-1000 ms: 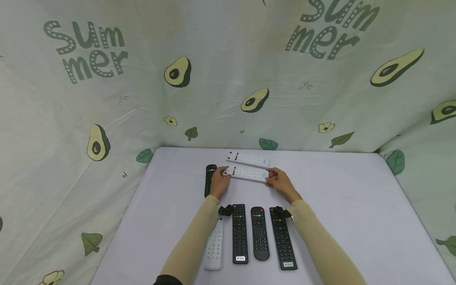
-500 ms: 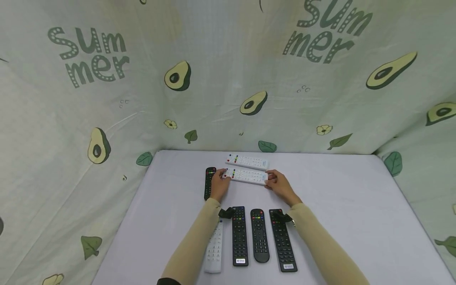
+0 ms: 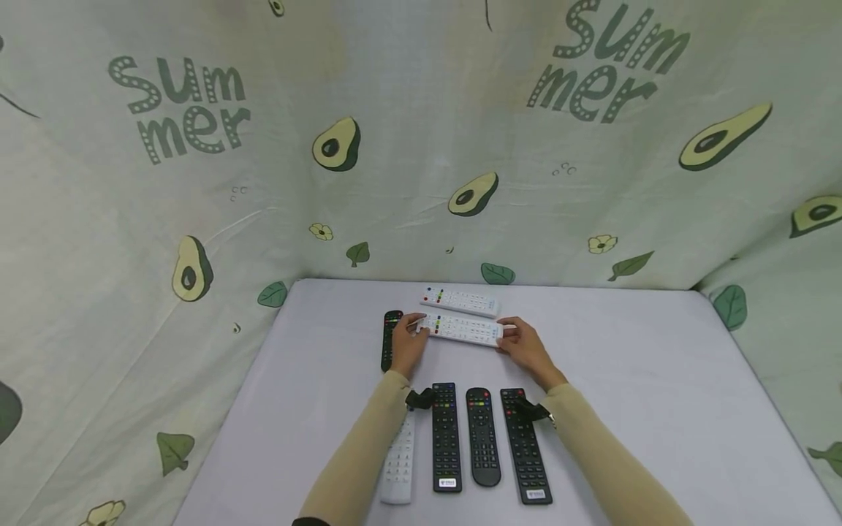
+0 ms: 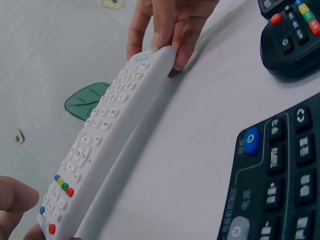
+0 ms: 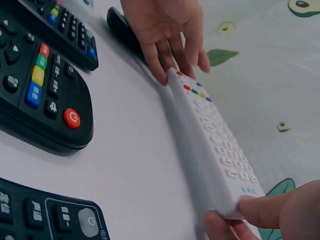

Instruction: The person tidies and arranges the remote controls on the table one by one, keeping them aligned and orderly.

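Note:
A white remote control [image 3: 460, 329] lies sideways near the back of the table, its coloured buttons toward the left. My left hand [image 3: 409, 343] holds its left end between thumb and fingers. At the other end, my right hand [image 3: 528, 351] pinches the remote, the thumb on top in the right wrist view. A second white remote [image 3: 460, 301] lies just behind, roughly parallel. Beside my left hand is a black remote [image 3: 388, 340], partly hidden by that hand.
Nearer the front, a white remote [image 3: 397, 467] lies partly under the left sleeve. To its right are three black remotes: one long [image 3: 446, 438], one rounded [image 3: 483, 438] and one tilted [image 3: 529, 453]. A patterned cloth [image 3: 395, 109] hangs behind the white table [image 3: 658, 380].
The held white remote has shifted slightly to the right relative to the one behind it, with my right hand moving along. The head view has tilted a little. The other remotes stay put.

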